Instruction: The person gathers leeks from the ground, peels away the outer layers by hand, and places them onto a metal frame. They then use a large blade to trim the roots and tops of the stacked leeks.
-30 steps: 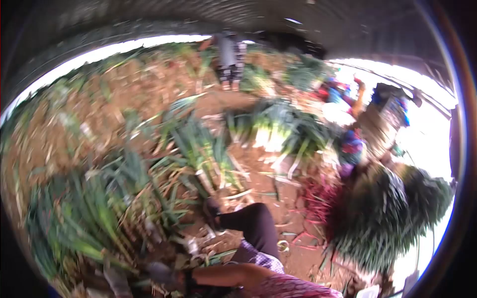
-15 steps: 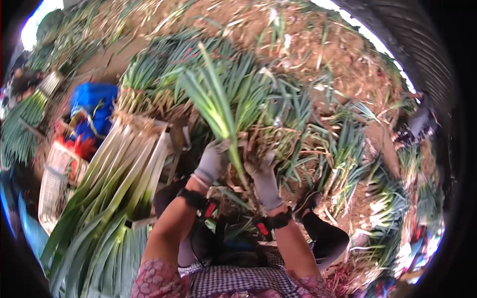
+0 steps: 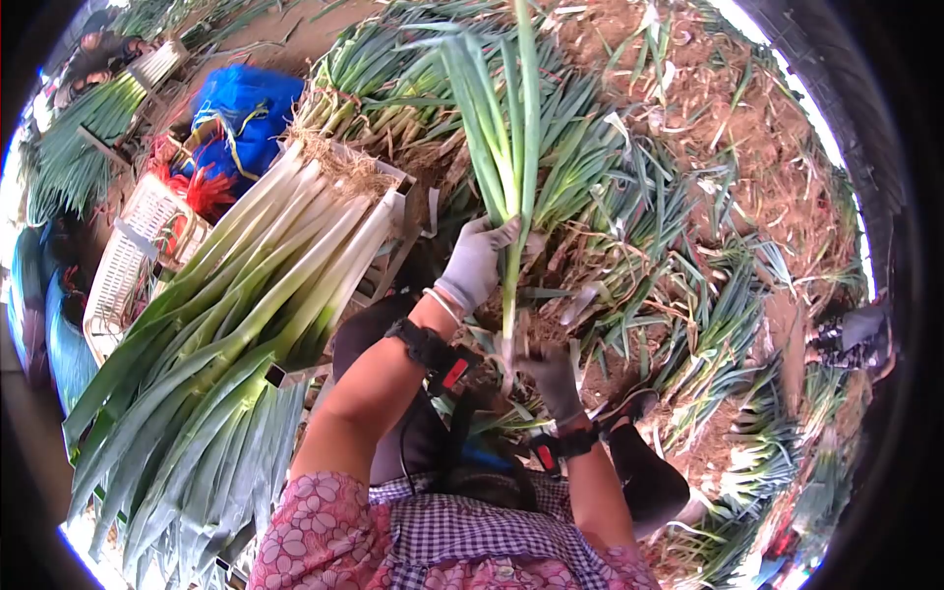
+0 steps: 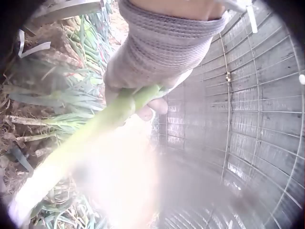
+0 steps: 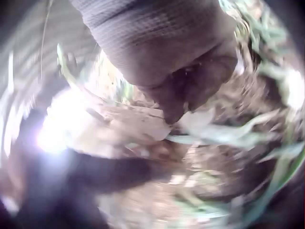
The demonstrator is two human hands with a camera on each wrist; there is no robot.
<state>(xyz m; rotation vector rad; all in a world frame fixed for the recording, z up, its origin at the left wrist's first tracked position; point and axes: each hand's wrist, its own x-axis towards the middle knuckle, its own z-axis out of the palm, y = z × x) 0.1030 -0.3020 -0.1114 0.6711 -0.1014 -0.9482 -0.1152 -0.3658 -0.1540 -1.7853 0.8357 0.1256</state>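
From the head, here's the shift: half a second ago the leek (image 3: 509,305) slanted between both hands, and now it runs almost straight up our view, leaves fanned away from the body. The left hand (image 3: 470,264) has it gripped just below that fan; the right hand (image 3: 556,383) has dropped to beside the root end. It's all happening off the upper right corner of the rack (image 3: 404,184), where piled leeks (image 3: 285,236) lie, roots at the upper edge, leaves trailing past the lower one. We judge the lower stem is now offered to the right hand, so attention has moved to that end. Over to the left wrist: fingers curled round the green part, pale stem slanting down leftward (half washed out by glare). And the right wrist: blur everywhere, fingers bent beside pale scraps (image 5: 199,120); whether they pinch anything, we can't tell.
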